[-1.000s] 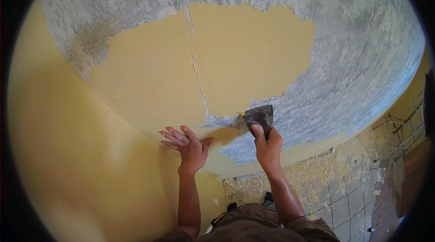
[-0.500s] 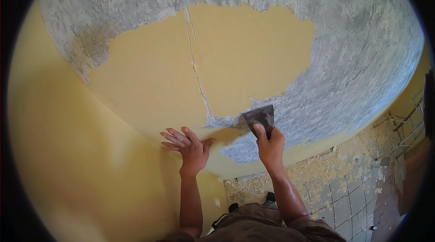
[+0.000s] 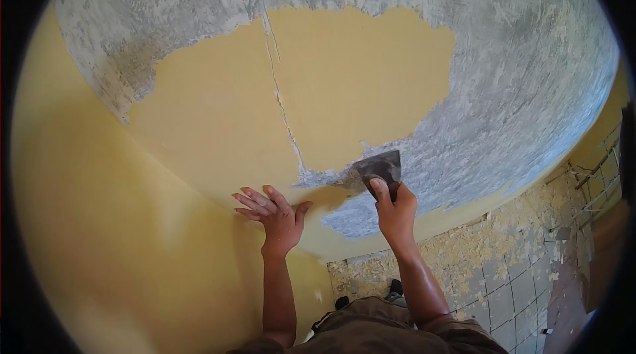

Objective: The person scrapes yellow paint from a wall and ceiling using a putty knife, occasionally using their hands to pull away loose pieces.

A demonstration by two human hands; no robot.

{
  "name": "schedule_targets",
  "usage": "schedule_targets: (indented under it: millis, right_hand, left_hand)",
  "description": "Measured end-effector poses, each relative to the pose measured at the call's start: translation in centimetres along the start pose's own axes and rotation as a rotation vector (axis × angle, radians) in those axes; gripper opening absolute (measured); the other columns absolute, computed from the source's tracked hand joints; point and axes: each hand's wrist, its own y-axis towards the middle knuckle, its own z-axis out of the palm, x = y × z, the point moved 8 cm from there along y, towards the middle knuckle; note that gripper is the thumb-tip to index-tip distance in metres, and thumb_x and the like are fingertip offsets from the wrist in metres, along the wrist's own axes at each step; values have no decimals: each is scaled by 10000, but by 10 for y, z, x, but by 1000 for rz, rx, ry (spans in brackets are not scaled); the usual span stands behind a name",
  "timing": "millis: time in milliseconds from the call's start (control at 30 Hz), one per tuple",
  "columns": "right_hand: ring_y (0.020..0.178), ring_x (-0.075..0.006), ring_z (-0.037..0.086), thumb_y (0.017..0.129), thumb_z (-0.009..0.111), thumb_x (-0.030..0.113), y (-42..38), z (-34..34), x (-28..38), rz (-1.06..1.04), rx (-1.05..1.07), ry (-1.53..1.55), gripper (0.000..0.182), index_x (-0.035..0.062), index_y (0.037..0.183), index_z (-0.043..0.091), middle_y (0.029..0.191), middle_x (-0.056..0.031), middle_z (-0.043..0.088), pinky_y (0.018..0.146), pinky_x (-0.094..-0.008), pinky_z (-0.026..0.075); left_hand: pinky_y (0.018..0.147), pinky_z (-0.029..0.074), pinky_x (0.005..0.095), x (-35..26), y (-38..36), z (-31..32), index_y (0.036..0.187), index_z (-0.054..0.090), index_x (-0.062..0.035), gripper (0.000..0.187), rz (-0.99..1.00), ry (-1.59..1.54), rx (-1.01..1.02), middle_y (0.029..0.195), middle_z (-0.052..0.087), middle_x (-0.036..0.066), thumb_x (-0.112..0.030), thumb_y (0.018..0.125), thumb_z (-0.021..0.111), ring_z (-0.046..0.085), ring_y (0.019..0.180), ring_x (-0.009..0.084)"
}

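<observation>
My right hand (image 3: pixel 397 211) grips a scraper (image 3: pixel 381 168) with a wide dark blade, the thumb lying along its face. The blade is over bared grey wall, just below the ragged lower edge of a large patch of yellow paint (image 3: pixel 358 82). A jagged crack (image 3: pixel 281 102) runs down through that patch. To the left, my left hand (image 3: pixel 278 218) is spread with its fingers apart against the yellow lower wall, near the corner. It holds nothing. The scraper's handle is mostly hidden inside my right hand.
Scraped grey wall (image 3: pixel 530 56) surrounds the yellow patch. A yellow side wall (image 3: pixel 132 235) meets it at the left. Paint flakes (image 3: pixel 424 268) litter the tiled floor (image 3: pixel 510 301) below. A metal rack (image 3: pixel 599 175) stands at the far right.
The view has shifted very slightly, so the wall sits a little further left. Both hands and the scraper keep nearly the same place; the yellow patch looks the same.
</observation>
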Motion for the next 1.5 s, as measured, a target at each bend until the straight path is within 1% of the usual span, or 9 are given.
schedule_targets:
  millis: [567, 633, 733, 833, 1000, 1133, 1267, 1367, 1500]
  right_hand:
    - [586, -87, 468, 937, 718, 267, 13, 8, 13, -4, 48, 54, 328, -57, 893, 685, 609, -43, 579, 535, -303, 407]
    - [541, -38, 426, 951, 711, 278, 6, 5, 1, -64, 8, 81, 342, -10, 796, 610, 591, 23, 505, 470, -248, 323]
    - [619, -92, 480, 947, 709, 276, 3, -3, -23, 116, 8, -47, 348, -67, 897, 683, 653, -71, 617, 555, -301, 411]
    - [526, -50, 442, 951, 710, 322, 14, 8, 6, -74, -34, 5, 412, 7, 736, 552, 588, 13, 507, 457, -252, 340]
    - [512, -59, 445, 963, 690, 326, -3, 4, -11, -5, -59, 65, 429, 26, 709, 516, 586, 8, 508, 447, -248, 341]
    - [480, -55, 436, 970, 679, 321, 10, 10, 7, -102, -46, 18, 389, 35, 755, 526, 581, 10, 494, 419, -244, 331]
    - [460, -51, 428, 976, 669, 319, -2, 14, -2, -21, -22, 99, 369, 41, 778, 529, 576, 13, 485, 403, -239, 320]
    - [451, -53, 430, 980, 661, 339, -7, 13, -14, 81, -45, 192, 378, 49, 784, 517, 570, 10, 485, 394, -234, 314]
    - [431, -56, 431, 979, 657, 356, 2, 16, 6, 4, 2, 209, 371, 60, 818, 502, 559, 7, 480, 371, -235, 315]
  left_hand:
    - [926, -133, 844, 1, 3, 1, 1539, -231, -83, 1122, -9, -43, 11, 1487, -356, 376, -591, 934, 565, -307, 1336, 652]
    - [926, -137, 842, -1, -5, -7, 1548, -211, -85, 1122, -9, -54, 11, 1497, -358, 361, -595, 928, 572, -308, 1342, 644]
    - [1039, -47, 782, -23, 1, -49, 1573, -64, -18, 1025, -5, -21, -44, 1581, -165, 349, -496, 948, 594, -139, 1439, 579]
    - [1098, 253, 511, -37, -8, -101, 1500, 244, 109, 721, -106, -625, -369, 1474, 368, 290, -228, 942, 552, 327, 1332, 381]
    - [937, 386, 523, -102, -17, -148, 1530, 291, -68, 658, 69, -1830, -208, 1328, 528, 176, -448, 1007, 414, 469, 1155, 324]
    - [871, 376, 536, -173, -9, -201, 1549, 262, -95, 911, 164, -2677, 281, 1173, 599, 109, -768, 936, 298, 458, 1063, 291]
    - [856, 370, 507, -197, 6, -233, 1553, 224, -75, 991, 146, -3004, 479, 1146, 605, 150, -816, 900, 299, 473, 1002, 292]
    - [893, 465, 440, -210, 15, -253, 1538, 114, 100, 1013, 283, -3087, 816, 1097, 622, 254, -699, 960, 349, 557, 1079, 324]
    - [634, 459, 338, -228, 24, -281, 1495, -78, 160, 1256, 363, -3319, 770, 926, 629, 231, -858, 853, 279, 581, 765, 233]
